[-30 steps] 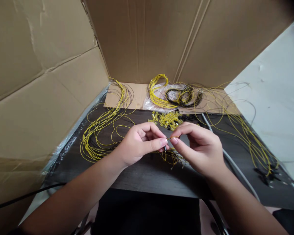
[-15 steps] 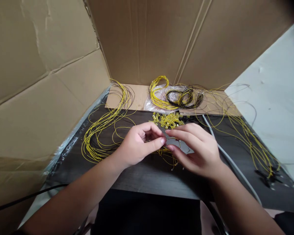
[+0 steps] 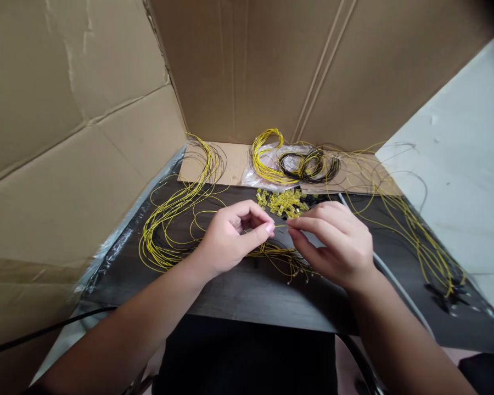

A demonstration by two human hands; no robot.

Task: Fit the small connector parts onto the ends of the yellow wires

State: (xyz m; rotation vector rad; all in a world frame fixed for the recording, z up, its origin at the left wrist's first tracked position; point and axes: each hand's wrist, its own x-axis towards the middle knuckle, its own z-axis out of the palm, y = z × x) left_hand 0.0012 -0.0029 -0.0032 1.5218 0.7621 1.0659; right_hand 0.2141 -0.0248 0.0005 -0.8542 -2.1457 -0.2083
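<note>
The back panel [image 3: 247,66] stands behind the dark table [image 3: 239,299]. On the table's left lies a loose bundle of wires [image 3: 150,247]; on its right, another bundle [image 3: 448,282]. A yellow coil [image 3: 271,174] rests at the table's rear.

The left hand [image 3: 233,236] and right hand [image 3: 341,241] hang over the table's middle, nearer each other than anything else. Left thumb and forefinger are together, clamped on a wire [image 3: 280,226]. Right fingers, spread half a second ago, now draw nearly together at the far end of the wire; whether they grip it, I cannot tell.

The wire now shows as a short, straight piece between both sets of fingertips, in front of the yellow clips [image 3: 286,204] at the table's centre rear. The black part seen at the left fingertips earlier is out of sight. This looks like the right hand re-taking its hold, with the handling unfinished.
</note>
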